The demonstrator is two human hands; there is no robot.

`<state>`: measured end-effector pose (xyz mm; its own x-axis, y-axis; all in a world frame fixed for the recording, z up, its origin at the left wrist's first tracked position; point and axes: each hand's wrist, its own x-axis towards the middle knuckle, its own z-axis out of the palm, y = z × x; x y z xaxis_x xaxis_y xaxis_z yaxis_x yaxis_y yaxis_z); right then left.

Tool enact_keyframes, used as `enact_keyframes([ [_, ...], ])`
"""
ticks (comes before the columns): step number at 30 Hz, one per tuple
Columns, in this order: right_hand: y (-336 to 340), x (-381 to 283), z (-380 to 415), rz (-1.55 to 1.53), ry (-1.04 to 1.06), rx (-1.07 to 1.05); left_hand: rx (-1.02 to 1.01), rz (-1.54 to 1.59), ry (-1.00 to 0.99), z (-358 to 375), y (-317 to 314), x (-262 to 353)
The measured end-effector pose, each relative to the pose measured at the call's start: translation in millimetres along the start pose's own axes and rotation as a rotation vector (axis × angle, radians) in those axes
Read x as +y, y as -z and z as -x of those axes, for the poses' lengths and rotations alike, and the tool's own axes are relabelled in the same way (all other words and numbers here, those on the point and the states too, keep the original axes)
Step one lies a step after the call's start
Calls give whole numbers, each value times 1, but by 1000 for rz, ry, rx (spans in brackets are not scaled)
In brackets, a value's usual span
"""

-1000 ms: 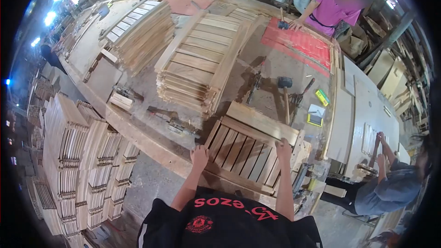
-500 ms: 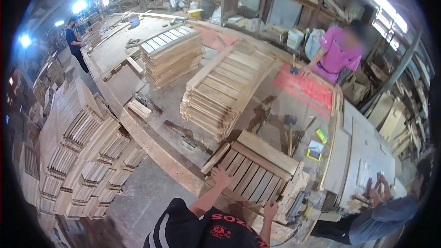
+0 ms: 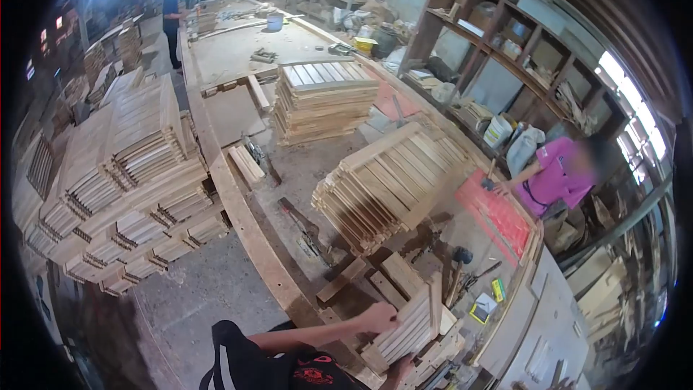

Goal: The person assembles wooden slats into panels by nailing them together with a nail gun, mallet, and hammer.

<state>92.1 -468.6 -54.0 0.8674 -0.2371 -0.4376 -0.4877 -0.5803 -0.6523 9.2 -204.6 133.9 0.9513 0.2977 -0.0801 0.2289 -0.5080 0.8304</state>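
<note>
A slatted wooden panel (image 3: 410,328) is tilted up at the near end of the workbench, in front of my body. My left hand (image 3: 379,317) is closed at its left side, partly overlapping the slats. Low on the near edge, my right hand (image 3: 404,370) grips the same panel, its fingers partly hidden. Behind the panel lie a loose wooden bar (image 3: 342,279) and a wider board (image 3: 403,274). Farther along, a stack of slatted panels (image 3: 390,184) rests on the bench.
Another panel stack (image 3: 325,105) stands farther back. Bar clamps (image 3: 307,227) and a mallet (image 3: 462,254) lie on the bench. More panels (image 3: 130,173) are piled at left. A person in pink (image 3: 563,173) stands at the far right side.
The slatted panel, flat on the bench before, is now tilted up. My left hand has moved right and closed. The camera view has turned, and the person at lower right has left view.
</note>
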Motion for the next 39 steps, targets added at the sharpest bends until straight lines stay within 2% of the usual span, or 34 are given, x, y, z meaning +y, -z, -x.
enact_keyframes([
  [1,-2,10,-9,-145,124,-55,0,42,-18,6,8,14],
  [4,3,19,-24,-786,106,-417,88,77,-108,20,32,16],
  [5,38,19,-5,-745,114,-667,132,78,-142,26,41,10],
  [8,40,-51,33,-505,-98,-481,74,140,-124,43,108,-32],
  [9,26,-56,37,-161,140,-231,123,230,-166,51,131,-53],
  [10,30,-83,62,-293,234,-154,170,324,-212,58,156,-73],
  [12,34,-178,126,-561,448,-9,-36,481,177,80,228,-80],
  [14,23,-230,111,-481,664,-81,132,854,287,89,247,-108],
  [16,6,-344,189,-367,898,29,325,1190,376,91,264,-129],
  [18,-7,-436,230,76,1073,27,554,1477,412,75,281,-150],
  [19,-19,-473,261,93,1171,86,718,1405,460,64,296,-160],
  [22,-59,-536,332,-45,1501,163,917,1626,337,37,369,-155],
  [23,-69,-548,350,-56,1573,235,925,1645,256,24,395,-165],
  [24,-81,-550,356,-124,1559,113,930,1662,166,8,425,-178],
  [26,-102,-549,356,-263,1547,-134,1017,1574,7,-26,498,-186],
  [28,-131,-538,339,-296,1513,-285,1076,1559,-42,-66,570,-193],
  [30,-157,-515,331,-183,1325,-262,1081,1445,-180,-108,633,-213],
  [32,-176,-487,315,-115,1231,-289,1087,1390,-140,-146,679,-233],
  [35,-194,-443,298,-54,1113,-316,1125,1445,-70,-225,736,-298],
  [37,-206,-406,285,3,1067,-341,1330,773,197,-216,746,-290],
  [39,-211,-364,270,101,1040,-358,1379,82,417,-201,735,-261],
])
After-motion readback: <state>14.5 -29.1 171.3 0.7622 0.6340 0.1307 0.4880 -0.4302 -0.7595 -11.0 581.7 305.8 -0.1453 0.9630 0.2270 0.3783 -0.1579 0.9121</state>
